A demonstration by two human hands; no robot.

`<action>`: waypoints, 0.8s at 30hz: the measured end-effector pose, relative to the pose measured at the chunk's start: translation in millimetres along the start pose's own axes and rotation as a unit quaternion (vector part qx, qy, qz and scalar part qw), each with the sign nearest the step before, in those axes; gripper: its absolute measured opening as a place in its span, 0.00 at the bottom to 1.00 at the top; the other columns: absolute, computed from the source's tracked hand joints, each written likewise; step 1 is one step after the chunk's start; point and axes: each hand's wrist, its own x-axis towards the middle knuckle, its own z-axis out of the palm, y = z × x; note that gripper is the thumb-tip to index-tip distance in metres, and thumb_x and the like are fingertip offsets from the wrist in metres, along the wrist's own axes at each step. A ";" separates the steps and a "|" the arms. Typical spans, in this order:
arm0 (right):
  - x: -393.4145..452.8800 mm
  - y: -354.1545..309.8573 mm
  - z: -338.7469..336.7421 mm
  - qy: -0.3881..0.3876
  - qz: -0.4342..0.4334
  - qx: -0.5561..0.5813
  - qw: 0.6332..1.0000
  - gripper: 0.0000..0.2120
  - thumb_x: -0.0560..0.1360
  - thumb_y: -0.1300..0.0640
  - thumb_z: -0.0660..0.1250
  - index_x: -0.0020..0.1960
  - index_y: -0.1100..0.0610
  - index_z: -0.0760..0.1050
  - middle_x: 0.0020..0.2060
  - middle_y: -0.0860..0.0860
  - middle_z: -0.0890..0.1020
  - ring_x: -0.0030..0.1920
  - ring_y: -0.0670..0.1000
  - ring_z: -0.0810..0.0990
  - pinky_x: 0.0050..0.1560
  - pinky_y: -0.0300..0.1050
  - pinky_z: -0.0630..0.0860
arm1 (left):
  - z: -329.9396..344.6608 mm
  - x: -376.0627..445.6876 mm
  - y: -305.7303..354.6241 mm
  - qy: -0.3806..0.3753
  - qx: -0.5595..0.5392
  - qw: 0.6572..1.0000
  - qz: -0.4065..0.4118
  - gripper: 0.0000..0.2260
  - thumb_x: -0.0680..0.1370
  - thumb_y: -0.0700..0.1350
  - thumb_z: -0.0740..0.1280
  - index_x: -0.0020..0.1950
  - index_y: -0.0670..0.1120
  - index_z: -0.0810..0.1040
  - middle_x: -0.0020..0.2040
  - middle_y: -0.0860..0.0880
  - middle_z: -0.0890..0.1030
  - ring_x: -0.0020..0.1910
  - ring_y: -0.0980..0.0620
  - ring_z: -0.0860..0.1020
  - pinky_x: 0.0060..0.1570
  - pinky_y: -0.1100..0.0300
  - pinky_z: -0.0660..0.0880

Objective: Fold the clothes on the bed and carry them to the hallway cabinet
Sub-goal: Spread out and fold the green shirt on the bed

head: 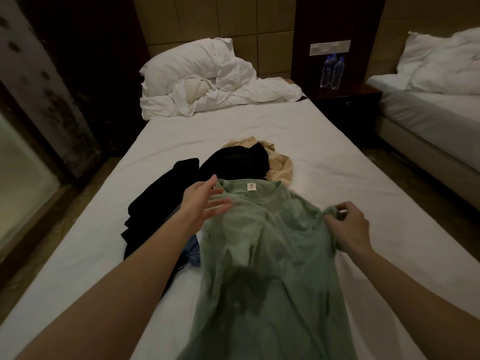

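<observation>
A green T-shirt (265, 255) lies lengthwise on the white bed (324, 157), collar and label facing away from me. My right hand (348, 227) grips the shirt's right shoulder, bunching the cloth. My left hand (205, 201) hovers with fingers spread at the shirt's left shoulder, blurred, beside the collar. Behind the shirt sit a black garment (233, 162) and a beige garment (280, 165). Another black garment (155, 211) lies to the left, with a bit of blue cloth (193, 249) showing under the shirt's edge.
A white pillow (187, 61) and crumpled duvet (228, 97) fill the head of the bed. A dark nightstand (348, 100) with two water bottles (332, 71) stands to the right, then a second bed (436, 105). A dark curtain (52, 100) hangs on the left.
</observation>
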 end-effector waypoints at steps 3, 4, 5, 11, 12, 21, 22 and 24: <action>-14.5 -31.5 14.8 -0.023 -0.027 0.029 0.999 0.07 0.73 0.59 0.71 0.50 0.56 0.77 0.42 0.52 0.81 0.45 0.54 0.79 0.45 0.43 0.70 | -16.7 -1.1 -24.7 0.052 0.040 0.997 0.050 0.08 0.82 0.42 0.65 0.57 0.39 0.75 0.50 0.39 0.80 0.40 0.40 0.83 0.30 0.55 0.80; -21.4 -41.4 24.0 -0.044 -0.046 0.024 0.998 0.08 0.73 0.59 0.72 0.52 0.56 0.77 0.44 0.51 0.81 0.45 0.53 0.79 0.46 0.41 0.70 | -25.1 -4.6 -33.4 0.063 0.072 0.993 0.066 0.05 0.82 0.40 0.64 0.54 0.38 0.76 0.47 0.38 0.80 0.37 0.41 0.82 0.29 0.55 0.80; -29.8 -49.8 34.2 -0.080 -0.066 0.014 0.994 0.11 0.73 0.58 0.72 0.55 0.56 0.78 0.47 0.50 0.81 0.47 0.51 0.78 0.47 0.41 0.70 | -36.0 -6.3 -43.9 0.073 0.120 0.987 0.083 0.03 0.82 0.38 0.63 0.52 0.39 0.76 0.44 0.37 0.79 0.35 0.43 0.80 0.30 0.54 0.79; -85.9 -57.1 70.2 -0.327 -0.133 0.004 0.936 0.22 0.80 0.64 0.60 0.71 0.50 0.72 0.68 0.49 0.75 0.69 0.50 0.73 0.69 0.53 0.72 | -97.2 -32.8 -100.1 0.012 0.468 0.882 0.051 0.03 0.74 0.43 0.70 0.43 0.45 0.79 0.37 0.47 0.82 0.36 0.50 0.80 0.40 0.54 0.80; -93.7 -53.0 64.9 -0.289 -0.138 0.013 0.947 0.22 0.80 0.67 0.57 0.70 0.52 0.74 0.67 0.50 0.76 0.68 0.50 0.74 0.69 0.50 0.72 | -103.1 -43.8 -107.3 -0.027 0.502 0.864 0.029 0.05 0.73 0.47 0.71 0.41 0.47 0.78 0.36 0.50 0.81 0.36 0.53 0.79 0.39 0.56 0.77; -207.1 68.0 -14.0 -0.284 0.050 -0.286 0.914 0.34 0.69 0.38 0.69 0.67 0.55 0.64 0.58 0.56 0.74 0.58 0.59 0.75 0.56 0.51 0.75 | -121.6 -161.5 -174.1 -0.169 0.628 0.760 -0.011 0.30 0.72 0.57 0.73 0.70 0.49 0.69 0.64 0.47 0.76 0.57 0.49 0.75 0.55 0.59 0.72; -221.7 77.1 -20.2 -0.284 0.058 -0.282 0.914 0.33 0.68 0.37 0.70 0.64 0.54 0.63 0.56 0.55 0.74 0.56 0.58 0.76 0.53 0.49 0.75 | -125.1 -172.0 -178.0 -0.164 0.644 0.747 -0.015 0.34 0.71 0.57 0.73 0.73 0.49 0.65 0.67 0.46 0.74 0.60 0.47 0.75 0.58 0.56 0.72; -247.0 85.8 -33.2 -0.275 0.067 -0.272 0.920 0.29 0.70 0.38 0.70 0.59 0.54 0.64 0.54 0.55 0.75 0.54 0.58 0.77 0.48 0.47 0.74 | -132.5 -192.9 -182.0 -0.162 0.667 0.726 -0.041 0.40 0.70 0.58 0.74 0.76 0.50 0.60 0.70 0.45 0.71 0.65 0.44 0.74 0.62 0.52 0.73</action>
